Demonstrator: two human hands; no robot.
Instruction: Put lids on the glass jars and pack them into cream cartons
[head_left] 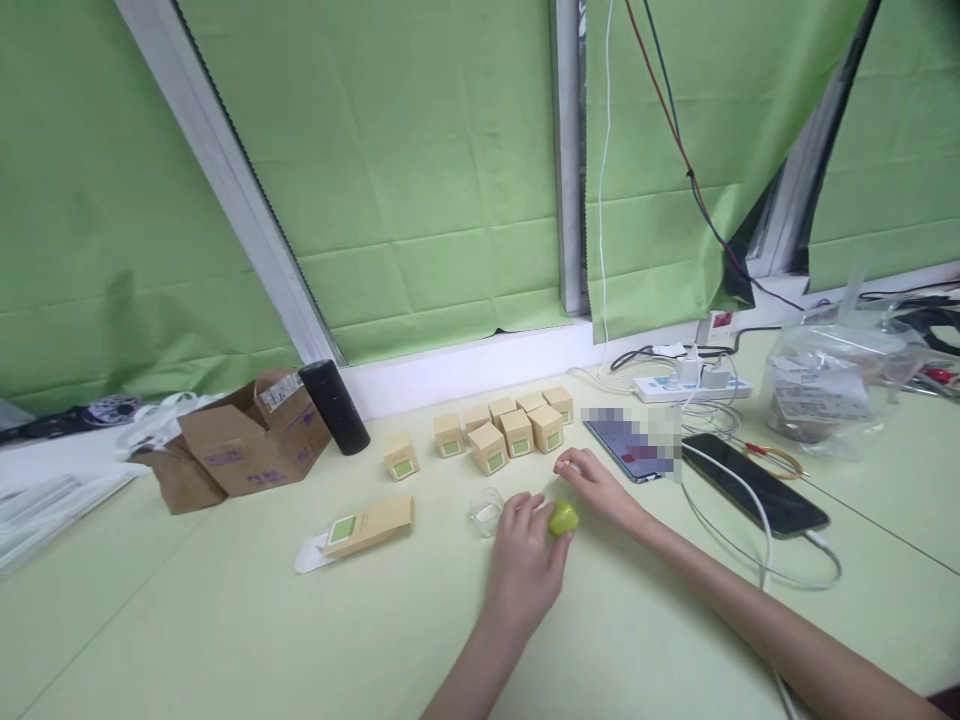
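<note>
Well, near the centre of the frame, the left hand (pixel 525 545) has thumb and fingers closed around a small glossy yellow-green rounded piece (pixel 565 517) — too round, and too covered, to show a clear long axis. It sits on the right side of that hand, towards the right hand (pixel 598 488), which is just above and to the right, near but apart from it. The right hand's fingertips bunch close together and point left; whether they pinch something small, I cannot tell.

Just left of the left hand's fingers stands a small clear plastic container (pixel 482 516); whether they touch is unclear. Above the hands in the frame, small tan cardboard boxes with green labels (pixel 517 432) are grouped on the pale yellow-green tabletop (pixel 300 650). Further left lies a longer tan cardboard box with a white flap (pixel 379 522), its long axis running across the frame — rising slightly towards the right.

Farther out, a black phone (pixel 750 485) lies at right, and a black cylinder (pixel 335 407) leans beside an open brown carton (pixel 255 440) at left.
</note>
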